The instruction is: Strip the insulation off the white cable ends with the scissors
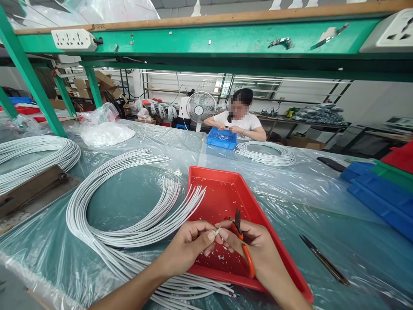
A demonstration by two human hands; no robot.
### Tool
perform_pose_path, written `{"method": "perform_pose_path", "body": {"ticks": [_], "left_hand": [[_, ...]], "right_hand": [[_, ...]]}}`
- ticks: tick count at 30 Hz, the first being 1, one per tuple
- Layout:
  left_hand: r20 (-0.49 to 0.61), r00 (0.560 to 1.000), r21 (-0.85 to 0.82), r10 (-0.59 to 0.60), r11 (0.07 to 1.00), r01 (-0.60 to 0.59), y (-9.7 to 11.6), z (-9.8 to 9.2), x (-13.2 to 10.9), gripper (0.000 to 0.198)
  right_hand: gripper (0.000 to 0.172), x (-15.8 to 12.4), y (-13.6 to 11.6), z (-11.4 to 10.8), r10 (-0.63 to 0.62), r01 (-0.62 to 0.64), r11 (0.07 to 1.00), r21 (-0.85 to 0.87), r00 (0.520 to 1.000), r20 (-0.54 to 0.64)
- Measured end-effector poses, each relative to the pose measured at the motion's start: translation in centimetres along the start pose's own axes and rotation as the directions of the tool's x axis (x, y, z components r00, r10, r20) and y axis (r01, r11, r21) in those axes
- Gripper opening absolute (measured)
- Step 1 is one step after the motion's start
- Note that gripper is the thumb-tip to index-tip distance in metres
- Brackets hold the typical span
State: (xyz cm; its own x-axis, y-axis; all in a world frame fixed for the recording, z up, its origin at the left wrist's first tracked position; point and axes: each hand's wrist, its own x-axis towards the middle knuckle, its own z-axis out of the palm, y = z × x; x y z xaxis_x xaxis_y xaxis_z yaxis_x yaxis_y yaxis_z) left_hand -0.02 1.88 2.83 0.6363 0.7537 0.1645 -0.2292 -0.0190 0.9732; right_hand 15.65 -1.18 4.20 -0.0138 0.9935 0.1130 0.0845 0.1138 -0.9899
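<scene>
Over a red tray [213, 174] strewn with white scraps, my two hands meet at the fingertips. My left hand [195, 241] pinches a small white cable end [217, 231]. The fingertips of my right hand [250, 241] close on the same piece from the other side. Scissors with orange handles [248, 258] hang in my right hand, their dark blades pointing up and away. A large coil of white cables [80, 206] lies left of the tray, some ends reaching over its rim and others passing below my left forearm.
Metal tweezers [324, 260] lie right of the tray. Stacked blue bins [380, 193] stand at the right edge. Another coil [41, 148] and a rusty metal block [32, 191] are at left. Across the table, a person [240, 118] works over a blue tray [222, 143]. A green shelf beam [193, 38] crosses above.
</scene>
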Motion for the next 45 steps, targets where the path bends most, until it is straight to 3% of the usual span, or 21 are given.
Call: {"method": "perform_pose_path", "body": {"ticks": [5, 8, 10, 13, 15, 16, 20, 26, 31, 35, 37, 40, 42, 45], "left_hand": [[-0.044, 0.999, 0.036, 0.009, 0.999, -0.007, -0.1, 0.2, 0.0, 0.025], [-0.160, 0.978, 0.253, 0.134, 0.963, -0.091, -0.1, 0.5, -0.3, 0.018], [-0.187, 0.917, 0.505, 0.353, 0.835, -0.219, -0.2, 0.6, -0.6, 0.011], [-0.014, 0.746, 0.780, 0.666, 0.474, -0.408, -0.5, 0.6, -0.9, 0.013], [0.095, 0.647, 0.858, 0.756, 0.268, -0.439, -0.7, 0.5, -1.0, 0.017], [0.133, 0.619, 0.880, 0.774, 0.195, -0.432, -0.8, 0.4, -1.1, 0.017], [0.248, 0.562, 0.909, 0.789, 0.011, -0.417, -1.0, 0.1, -1.3, 0.019], [0.343, 0.513, 0.893, 0.787, -0.104, -0.438, -0.8, -0.2, -1.3, 0.023], [0.330, 0.516, 0.908, 0.791, -0.117, -0.402, -0.9, -0.2, -1.3, 0.019], [0.267, 0.605, 0.929, 0.750, -0.034, -0.368, -1.3, 0.1, -1.0, 0.019], [0.183, 0.660, 0.942, 0.729, 0.062, -0.330, -1.4, 0.3, -0.9, 0.021], [0.045, 0.694, 0.934, 0.719, 0.216, -0.285, -1.3, 0.6, -0.9, 0.017], [0.014, 0.701, 0.935, 0.713, 0.240, -0.263, -1.4, 0.7, -1.0, 0.015], [0.035, 0.726, 0.956, 0.687, 0.189, -0.225, -1.9, 0.8, -1.0, 0.017]], "right_hand": [[0.014, 0.0, 0.1, -0.2, 0.110, -0.117, 0.978, 0.175, 0.993, 0.050], [0.014, 0.1, 0.6, -0.4, 0.145, -0.165, 0.951, 0.261, 0.985, 0.097], [0.015, 0.2, 0.9, -0.6, 0.163, -0.179, 0.946, 0.271, 0.983, 0.084], [0.018, 0.0, 1.1, -0.8, 0.171, -0.177, 0.958, 0.224, 0.984, 0.047], [0.018, -0.3, 1.1, -1.0, 0.170, -0.177, 0.965, 0.192, 0.984, 0.049], [0.018, -0.4, 1.0, -1.0, 0.168, -0.176, 0.967, 0.184, 0.984, 0.060], [0.019, -0.8, 0.6, -1.1, 0.156, -0.175, 0.969, 0.174, 0.981, 0.118], [0.023, -0.8, 0.4, -1.1, 0.156, -0.187, 0.964, 0.189, 0.974, 0.165], [0.023, -0.9, -0.2, -1.0, 0.141, -0.157, 0.984, 0.080, 0.973, 0.182], [0.022, -0.7, -0.9, -0.7, 0.098, -0.089, 0.993, -0.073, 0.987, 0.130], [0.023, -0.5, -1.0, -0.6, 0.062, -0.053, 0.990, -0.129, 0.996, 0.067], [0.026, -0.2, -0.7, -0.8, 0.016, -0.023, 0.980, -0.196, 0.999, -0.037], [0.027, -0.1, -0.4, -0.9, 0.015, -0.027, 0.978, -0.208, 0.998, -0.060], [0.026, -0.3, -0.3, -0.7, 0.030, -0.039, 0.974, -0.221, 0.999, -0.042]]}}
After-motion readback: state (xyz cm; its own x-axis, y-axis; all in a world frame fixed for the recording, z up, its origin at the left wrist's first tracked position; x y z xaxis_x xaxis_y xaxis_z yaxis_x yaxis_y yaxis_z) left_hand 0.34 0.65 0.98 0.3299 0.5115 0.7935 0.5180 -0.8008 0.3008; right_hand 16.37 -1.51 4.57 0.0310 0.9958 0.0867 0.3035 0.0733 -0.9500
